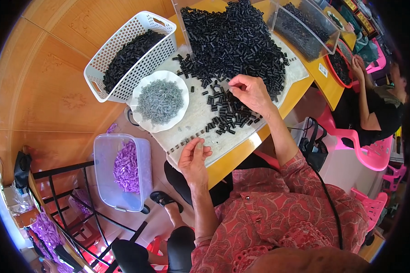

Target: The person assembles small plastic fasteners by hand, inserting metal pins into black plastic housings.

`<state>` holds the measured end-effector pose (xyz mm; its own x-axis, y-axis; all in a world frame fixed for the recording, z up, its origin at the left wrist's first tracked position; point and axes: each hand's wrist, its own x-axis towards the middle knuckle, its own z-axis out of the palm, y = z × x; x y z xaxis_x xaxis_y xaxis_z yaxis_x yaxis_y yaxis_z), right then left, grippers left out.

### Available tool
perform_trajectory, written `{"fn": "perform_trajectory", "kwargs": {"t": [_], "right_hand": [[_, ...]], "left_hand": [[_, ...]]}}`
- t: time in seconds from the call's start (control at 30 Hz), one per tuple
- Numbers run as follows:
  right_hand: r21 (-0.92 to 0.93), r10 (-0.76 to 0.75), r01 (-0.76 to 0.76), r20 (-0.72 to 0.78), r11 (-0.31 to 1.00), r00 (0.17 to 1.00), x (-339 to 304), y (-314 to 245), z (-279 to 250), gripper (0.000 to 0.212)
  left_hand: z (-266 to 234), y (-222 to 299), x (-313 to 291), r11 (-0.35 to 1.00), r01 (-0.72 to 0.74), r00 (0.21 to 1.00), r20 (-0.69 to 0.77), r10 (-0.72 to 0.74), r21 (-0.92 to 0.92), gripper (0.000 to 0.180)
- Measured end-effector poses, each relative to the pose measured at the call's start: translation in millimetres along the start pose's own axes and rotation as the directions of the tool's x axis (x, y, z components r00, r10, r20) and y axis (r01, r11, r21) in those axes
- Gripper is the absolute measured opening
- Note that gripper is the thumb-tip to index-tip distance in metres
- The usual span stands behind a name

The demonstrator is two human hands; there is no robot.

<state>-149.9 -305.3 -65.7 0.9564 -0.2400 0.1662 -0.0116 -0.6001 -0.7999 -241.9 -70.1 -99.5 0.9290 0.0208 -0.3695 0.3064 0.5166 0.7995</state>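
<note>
**Glossy black pieces spread across a pale cloth, two hands close by**

The small black pieces are short, shiny cylinders, piled thickly on the far part of a pale cloth. A looser scatter of them lies nearer the person, with single pieces lying at odd angles.

The right hand is over the edge of this scatter, its thumb and forefinger drawn together at the tips; whether a piece sits between them is too small to tell. The left hand is at the cloth's near edge, thumb pressed toward the curled fingers; I cannot tell if it holds anything.

Left of the scatter, a white plate with a wavy rim bears a mound of clear, greyish pieces. Behind it stands a perforated white basket of black pieces. The cloth covers part of a yellow wooden table. Below, a translucent bin contains purple pieces.
</note>
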Motion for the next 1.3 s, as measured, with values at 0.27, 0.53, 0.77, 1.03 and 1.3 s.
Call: {"fn": "perform_trajectory", "kwargs": {"t": [0.27,0.53,0.77,1.03,1.3], "right_hand": [[-0.452,-0.228,0.181,-0.053,0.874,0.972,23,4,11,0.007],[-0.688,-0.205,0.24,0.134,0.685,0.97,37,-8,23,0.011],[-0.643,-0.245,0.256,0.109,0.722,0.963,31,-7,23,0.007],[0.006,-0.167,0.167,0.027,0.986,0.986,-16,-15,10,0.006],[0.403,0.097,-0.203,0.269,0.892,0.958,-68,-29,14,0.015]], "left_hand": [[1,-1,1,1.0,0.008,1.0,-0.026,-0.008,0.019,0.02],[1,1,2,0.999,0.035,0.999,-0.041,-0.035,-0.007,0.019],[0,0,3,0.999,0.03,0.999,-0.035,-0.03,-0.012,0.019],[5,0,0,0.993,-0.021,1.0,-0.017,0.023,0.113,0.017],[17,-3,4,0.683,-0.33,0.934,0.119,0.337,0.651,0.018]]}}
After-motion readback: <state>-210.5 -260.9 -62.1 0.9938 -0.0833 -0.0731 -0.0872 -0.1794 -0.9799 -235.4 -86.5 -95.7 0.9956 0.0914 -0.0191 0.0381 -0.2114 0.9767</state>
